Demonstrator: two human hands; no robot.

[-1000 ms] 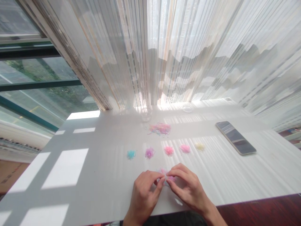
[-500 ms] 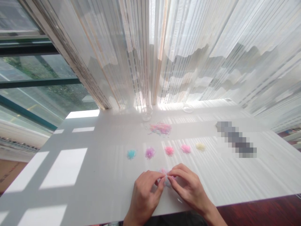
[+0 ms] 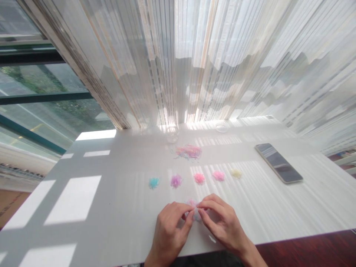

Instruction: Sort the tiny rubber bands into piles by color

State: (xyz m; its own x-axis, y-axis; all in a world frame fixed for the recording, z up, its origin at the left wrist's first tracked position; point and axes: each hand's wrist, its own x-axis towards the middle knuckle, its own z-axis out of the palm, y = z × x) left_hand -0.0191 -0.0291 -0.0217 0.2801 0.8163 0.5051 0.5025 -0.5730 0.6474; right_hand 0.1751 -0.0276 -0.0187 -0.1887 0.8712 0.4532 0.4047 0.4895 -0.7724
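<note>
Pinkish, possibly rubbery strands [image 3: 191, 203] form 1 heap beneath curled fingers [image 3: 213, 204].

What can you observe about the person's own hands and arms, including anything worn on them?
The left hand and right hand are bare: no gloves, rings, watch or bracelet show. No sleeve appears on the visible part of the right forearm. Dark fabric, probably clothing, shows between the wrists.
</note>
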